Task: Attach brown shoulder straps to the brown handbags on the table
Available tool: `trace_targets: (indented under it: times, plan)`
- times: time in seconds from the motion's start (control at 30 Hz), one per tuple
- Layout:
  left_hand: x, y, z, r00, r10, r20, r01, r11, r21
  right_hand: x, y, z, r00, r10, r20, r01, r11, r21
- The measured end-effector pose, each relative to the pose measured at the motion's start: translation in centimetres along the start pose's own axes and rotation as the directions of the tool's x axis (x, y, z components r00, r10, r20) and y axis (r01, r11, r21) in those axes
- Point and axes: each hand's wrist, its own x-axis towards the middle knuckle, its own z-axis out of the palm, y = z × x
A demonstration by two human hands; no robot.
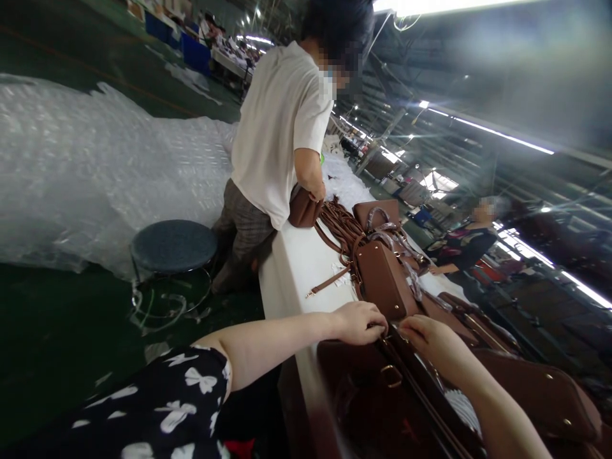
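Note:
A dark brown handbag (368, 389) lies at the near end of the white table (291, 274), with gold-coloured metal fittings on it. My left hand (361, 323) rests at the bag's top edge, its fingers curled down and pressed together. Close beside it, my right hand (425, 335) is closed at the same edge, thumb against the fingers. What either hand pinches is too small and dark to name. Just beyond my hands another brown bag (385, 274) shows its base with small metal studs.
More brown bags (540, 389) lie at the right, and a heap of brown straps (342, 226) farther up the table. A person in a white shirt (277, 127) stands at the table's left side, near a round stool (173, 245). Bubble wrap (109, 172) is at the left; another person (466, 245) stands across.

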Motion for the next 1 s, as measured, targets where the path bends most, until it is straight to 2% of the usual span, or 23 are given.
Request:
trace_targets:
  times: [0.1,0.17,0.23,0.3,0.37,0.43,0.5,0.57,0.67,0.8,0.9,1.0]
  plan:
    - [-0.2,0.3,0.3,0.999,-0.006,-0.043,0.003,0.997,-0.076,0.0,-1.1,0.2,0.999,-0.019,0.047,0.018,0.999,0.028]
    - [-0.4,0.5,0.5,0.988,-0.069,-0.142,0.045,0.986,-0.163,0.0,-1.6,0.4,0.996,-0.012,0.086,0.009,0.999,0.035]
    - [-0.5,0.8,0.6,0.958,-0.15,-0.246,0.096,0.971,-0.217,0.0,-1.9,0.7,0.996,0.011,0.09,-0.013,1.0,0.017]
    - [-0.6,1.2,0.5,0.953,-0.156,-0.261,0.106,0.975,-0.196,0.0,-1.9,1.1,0.997,0.039,0.071,-0.039,0.999,-0.001]
    - [-0.4,1.8,0.2,0.973,-0.126,-0.191,0.104,0.987,-0.119,-0.1,-1.6,1.3,0.997,0.06,0.052,-0.06,0.998,-0.003]
    - [0.0,2.7,-0.4,0.981,-0.163,-0.103,0.162,0.987,-0.02,-0.1,-1.2,1.5,0.997,0.071,0.034,-0.072,0.997,0.005]
    - [0.7,3.6,-1.2,0.973,-0.23,-0.015,0.23,0.968,0.102,-0.2,-0.7,1.8,0.997,0.081,0.008,-0.082,0.997,0.015]
    - [1.5,4.5,-2.0,0.958,-0.272,0.085,0.25,0.945,0.211,-0.1,-0.2,2.0,0.995,0.094,-0.024,-0.093,0.995,0.027]
    - [2.7,5.0,-2.7,0.929,-0.322,0.185,0.271,0.928,0.258,-0.1,0.3,2.4,0.992,0.106,-0.071,-0.102,0.993,0.057]
    - [3.4,4.0,-2.2,0.887,-0.415,0.202,0.401,0.91,0.105,-0.3,0.2,2.6,0.987,0.109,-0.121,-0.094,0.987,0.128]
    - [3.4,2.7,-1.4,0.876,-0.464,0.131,0.481,0.858,-0.18,-0.4,-0.3,2.4,0.981,0.102,-0.163,-0.064,0.973,0.222]
    - [3.4,1.5,-0.7,0.866,-0.5,0.03,0.457,0.764,-0.455,-0.2,-0.9,2.5,0.976,0.118,-0.181,-0.05,0.939,0.34]
